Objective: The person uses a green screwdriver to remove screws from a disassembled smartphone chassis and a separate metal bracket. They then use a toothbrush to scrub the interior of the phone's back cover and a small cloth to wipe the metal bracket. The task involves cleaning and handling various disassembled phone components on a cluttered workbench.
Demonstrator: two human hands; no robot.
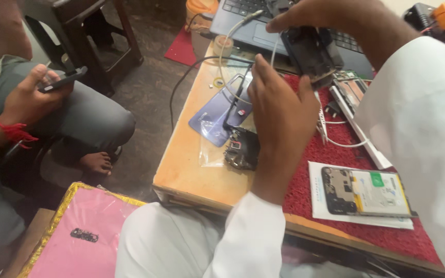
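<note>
head view, black opened phone (312, 51), insides bare, tilted

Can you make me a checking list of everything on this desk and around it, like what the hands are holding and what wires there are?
Surface: wooden table with a red mat on its right part.
Job's things: dark phone frame held up by both hands; white cable looping from the top.
Clutter: opened phone on white paper; purple back cover; dark phone part; laptop.
Hands: left hand raised, fingers at the frame's lower edge; right hand gripping its top.
Cables: black cable hanging off the table edge.
Surroundings: another person's hand holding a phone; pink board.
</note>
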